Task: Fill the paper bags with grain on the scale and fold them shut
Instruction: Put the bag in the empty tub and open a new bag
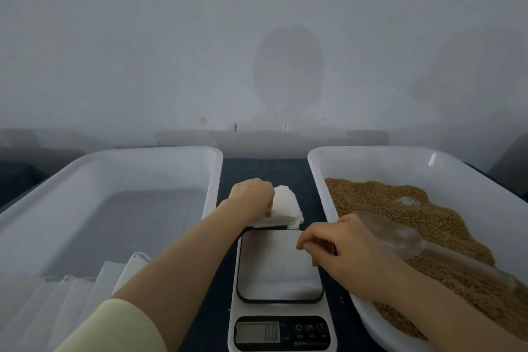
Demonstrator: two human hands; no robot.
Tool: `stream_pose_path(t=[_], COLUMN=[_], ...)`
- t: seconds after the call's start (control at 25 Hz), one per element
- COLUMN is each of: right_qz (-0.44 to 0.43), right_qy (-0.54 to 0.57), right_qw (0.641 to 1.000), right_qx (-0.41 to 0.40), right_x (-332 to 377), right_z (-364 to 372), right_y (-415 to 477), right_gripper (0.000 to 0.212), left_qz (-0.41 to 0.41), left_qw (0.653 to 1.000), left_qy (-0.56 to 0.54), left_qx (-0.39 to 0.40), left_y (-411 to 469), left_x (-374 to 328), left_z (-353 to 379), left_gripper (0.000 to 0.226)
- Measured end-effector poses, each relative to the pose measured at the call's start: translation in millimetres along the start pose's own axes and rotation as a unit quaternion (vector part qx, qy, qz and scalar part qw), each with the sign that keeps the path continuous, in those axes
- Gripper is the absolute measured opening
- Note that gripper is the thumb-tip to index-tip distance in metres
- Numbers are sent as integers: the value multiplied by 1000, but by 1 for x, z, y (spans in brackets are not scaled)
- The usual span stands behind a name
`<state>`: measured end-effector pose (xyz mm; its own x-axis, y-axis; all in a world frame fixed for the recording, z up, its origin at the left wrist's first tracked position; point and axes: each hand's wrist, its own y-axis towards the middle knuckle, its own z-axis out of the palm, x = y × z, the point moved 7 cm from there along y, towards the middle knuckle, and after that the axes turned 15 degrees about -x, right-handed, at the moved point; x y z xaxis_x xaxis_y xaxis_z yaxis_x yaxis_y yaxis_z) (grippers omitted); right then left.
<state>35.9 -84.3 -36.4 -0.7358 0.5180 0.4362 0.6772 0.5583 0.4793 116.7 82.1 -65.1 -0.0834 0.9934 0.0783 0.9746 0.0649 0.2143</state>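
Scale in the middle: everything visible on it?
The scale looks like white plastic, with a square pale platform rimmed in black and a black front panel: LCD, three buttons, digits unreadable. It sits flat on the dark table between the left tray and right tray. The right hand is over its right edge; contact unclear.

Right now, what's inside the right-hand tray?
Brown grain with a clear scoop lying on it. The right arm covers the near corner of the tray, hiding that part.

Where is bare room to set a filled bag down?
Free: far half of left tray, beyond empty bags; the scale platform, right hand at its edge. Crowded: right tray, holding grain and scoop; behind the scale, the left hand grips a white bag.
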Motion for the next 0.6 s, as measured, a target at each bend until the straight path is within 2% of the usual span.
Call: stream_pose_path(t=[0.12,0.2,0.32,0.4,0.48,0.52,0.6], right_qz=[0,1,6,12,4,0,10], right_qy=[0,-1,-1,-6,-2,8,31], right_qw=[1000,1000,1000,1000,1000,1000,999], right_qx=[-2,-5,-1,1,8,4,-25], right_x=[0,0,-1,-1,3,5,7], right_z=[0,0,1,0,-1,-3,-9], right_y=[1,1,-1,0,0,1,3], right_gripper=[15,16,15,16,21,26,25], left_qz=[-10,-60,-140,-175,-217,-240,-267], left_qw=[1000,997,987,971,938,909,819], left_qy=[-7,-41,-26,-39,-132,-215,-427], left_qx=[17,7,-78,-155,-235,-264,-276], left_y=[-3,-4,-13,-28,-49,-62,-90], left_x=[-1,2,-4,-19,-32,-35,-39], left_z=[0,-10,-55,-91,-109,-110,-95], left_gripper=[27,29,23,31,26,19,15])
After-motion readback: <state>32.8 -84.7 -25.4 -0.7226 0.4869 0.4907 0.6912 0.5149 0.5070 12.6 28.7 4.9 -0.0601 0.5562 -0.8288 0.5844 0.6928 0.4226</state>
